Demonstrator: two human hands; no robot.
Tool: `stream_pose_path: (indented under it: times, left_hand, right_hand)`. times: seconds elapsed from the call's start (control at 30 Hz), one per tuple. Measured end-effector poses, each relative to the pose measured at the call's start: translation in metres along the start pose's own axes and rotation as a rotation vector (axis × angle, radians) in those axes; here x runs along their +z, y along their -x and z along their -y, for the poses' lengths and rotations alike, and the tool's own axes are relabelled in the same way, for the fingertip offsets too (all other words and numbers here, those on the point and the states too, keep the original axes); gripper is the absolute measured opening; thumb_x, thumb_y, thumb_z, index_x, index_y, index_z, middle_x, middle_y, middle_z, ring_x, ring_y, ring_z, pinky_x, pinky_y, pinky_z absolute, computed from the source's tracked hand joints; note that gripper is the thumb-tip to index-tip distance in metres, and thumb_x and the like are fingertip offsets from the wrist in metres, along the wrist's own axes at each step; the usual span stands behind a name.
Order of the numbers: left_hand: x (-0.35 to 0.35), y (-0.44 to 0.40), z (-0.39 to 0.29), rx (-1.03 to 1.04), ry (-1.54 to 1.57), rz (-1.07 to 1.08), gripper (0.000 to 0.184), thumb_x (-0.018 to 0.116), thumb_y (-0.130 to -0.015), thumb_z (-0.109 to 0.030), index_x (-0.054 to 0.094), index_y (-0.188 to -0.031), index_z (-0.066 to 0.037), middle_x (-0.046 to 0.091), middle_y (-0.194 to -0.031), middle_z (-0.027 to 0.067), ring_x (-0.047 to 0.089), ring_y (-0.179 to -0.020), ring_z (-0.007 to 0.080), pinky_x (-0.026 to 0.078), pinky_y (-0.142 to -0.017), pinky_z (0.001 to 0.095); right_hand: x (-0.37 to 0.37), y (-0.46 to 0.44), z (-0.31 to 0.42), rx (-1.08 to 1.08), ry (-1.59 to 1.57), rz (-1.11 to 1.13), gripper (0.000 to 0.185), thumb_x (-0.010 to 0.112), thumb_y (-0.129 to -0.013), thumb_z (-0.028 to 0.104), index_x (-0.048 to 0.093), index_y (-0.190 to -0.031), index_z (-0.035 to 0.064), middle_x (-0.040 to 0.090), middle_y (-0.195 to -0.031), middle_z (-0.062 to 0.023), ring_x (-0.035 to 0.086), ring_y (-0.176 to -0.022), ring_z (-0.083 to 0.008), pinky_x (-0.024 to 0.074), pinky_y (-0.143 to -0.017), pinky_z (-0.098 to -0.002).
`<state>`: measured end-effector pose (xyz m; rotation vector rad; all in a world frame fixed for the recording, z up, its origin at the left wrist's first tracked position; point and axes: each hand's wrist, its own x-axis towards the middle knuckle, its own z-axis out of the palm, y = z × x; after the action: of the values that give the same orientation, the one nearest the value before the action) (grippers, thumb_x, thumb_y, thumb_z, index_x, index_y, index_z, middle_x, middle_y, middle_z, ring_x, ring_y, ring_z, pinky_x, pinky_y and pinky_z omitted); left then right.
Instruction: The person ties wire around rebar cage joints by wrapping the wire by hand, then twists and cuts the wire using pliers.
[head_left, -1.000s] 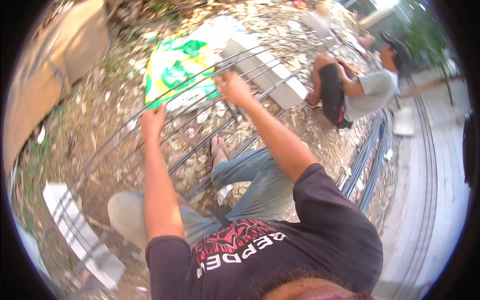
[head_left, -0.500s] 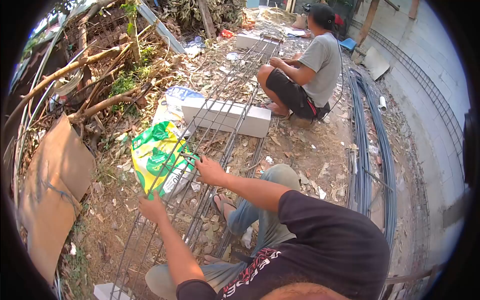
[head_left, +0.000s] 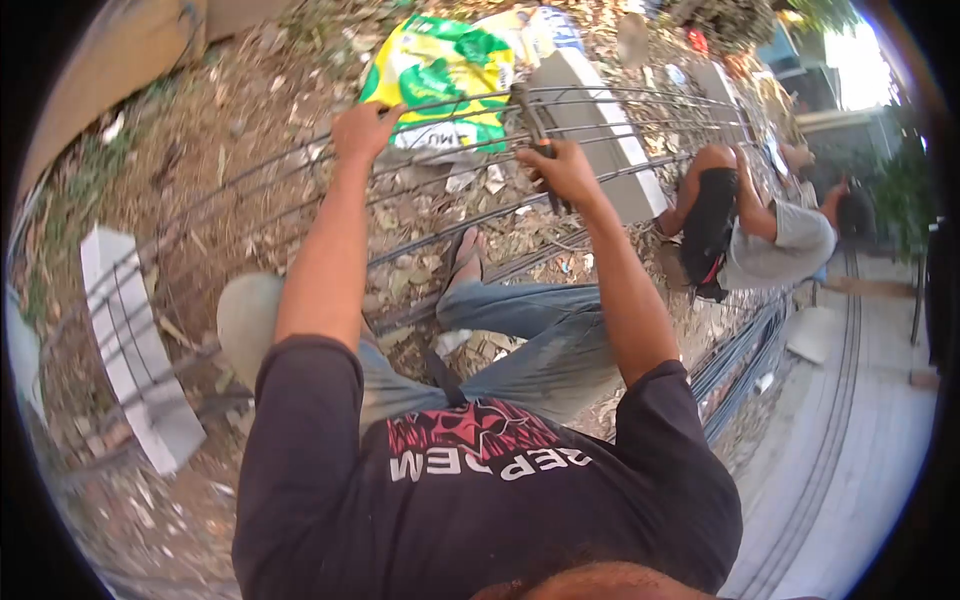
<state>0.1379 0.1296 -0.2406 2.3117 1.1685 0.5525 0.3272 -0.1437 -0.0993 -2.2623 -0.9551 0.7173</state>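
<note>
A long cage of thin steel rebar (head_left: 440, 236) crosses in front of my legs, with crossbars tying its rods. My left hand (head_left: 360, 132) is closed around its far top rod, beside a green, yellow and white plastic sack (head_left: 440, 75) on the ground. Farther right, my right hand (head_left: 566, 174) grips a pair of dark pincers (head_left: 534, 112) by the handles. Their head points away from me, at the top rod. Whether the jaws touch the rod I cannot tell. A pale block (head_left: 600, 135) lies under the cage just right of the pincers.
Another pale block (head_left: 140, 350) supports the cage at left, and a third (head_left: 722, 95) lies farther right. A co-worker (head_left: 770, 235) squats by the cage at right. Bundled steel rods (head_left: 740, 355) lie near the wall (head_left: 850, 440). Cardboard (head_left: 120, 75) lies at upper left.
The view has swung round, so the cage now runs across it and the left block shows. My right hand, with the pincers, is farther from my left hand along the cage.
</note>
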Motion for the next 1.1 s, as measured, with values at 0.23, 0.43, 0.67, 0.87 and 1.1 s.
stream_pose_path:
  times: [0.23,0.43,0.67,0.87,1.1]
  left_hand:
    - [0.013,-0.005,-0.002,-0.093,0.011,-0.014,0.038,0.066,-0.089,-0.056,0.084,-0.106,-0.028,0.078,-0.087,0.0096,0.074,-0.083,0.0304,0.048,-0.096,0.0487]
    - [0.013,-0.007,-0.005,-0.117,-0.002,-0.003,0.030,0.065,-0.092,-0.050,0.084,-0.105,-0.030,0.079,-0.088,0.0087,0.074,-0.085,0.0298,0.049,-0.093,0.0441]
    - [0.019,-0.011,-0.008,-0.158,0.029,-0.024,0.027,0.069,-0.089,-0.046,0.085,-0.097,-0.026,0.078,-0.085,0.0086,0.074,-0.084,0.0276,0.048,-0.091,0.0464]
    - [0.023,-0.012,-0.007,-0.155,0.002,-0.049,0.026,0.067,-0.090,-0.044,0.085,-0.094,-0.025,0.078,-0.083,0.0062,0.074,-0.081,0.0258,0.048,-0.088,0.0449]
    - [0.027,-0.016,-0.007,-0.179,0.011,-0.014,0.026,0.065,-0.092,-0.043,0.085,-0.093,-0.026,0.078,-0.082,0.0047,0.074,-0.079,0.0249,0.047,-0.091,0.0442]
  right_hand:
    - [-0.001,-0.012,0.052,-0.538,1.139,0.112,0.025,0.068,-0.098,0.028,0.076,-0.097,0.0047,0.067,-0.105,-0.0144,0.067,-0.103,-0.0341,0.0517,-0.087,-0.0477]
    - [0.033,-0.052,0.082,-0.894,1.491,0.063,0.026,0.066,-0.098,0.027,0.074,-0.103,0.0026,0.064,-0.124,-0.0077,0.055,-0.128,-0.0248,0.0364,-0.115,-0.0511]
    - [0.041,-0.062,0.105,-1.062,1.606,0.066,0.032,0.065,-0.098,0.028,0.072,-0.113,0.0017,0.059,-0.140,-0.0074,0.050,-0.137,-0.0252,0.0298,-0.122,-0.0510]
    - [0.044,-0.049,0.128,-0.968,1.630,0.191,0.025,0.067,-0.096,0.027,0.074,-0.105,0.0055,0.065,-0.132,-0.0072,0.055,-0.133,-0.0255,0.0421,-0.114,-0.0490]
    - [0.060,-0.036,0.170,-0.733,1.376,0.375,0.041,0.079,-0.088,0.036,0.070,-0.091,-0.0044,0.075,-0.091,-0.0171,0.076,-0.080,-0.0281,0.0599,-0.070,-0.0448]
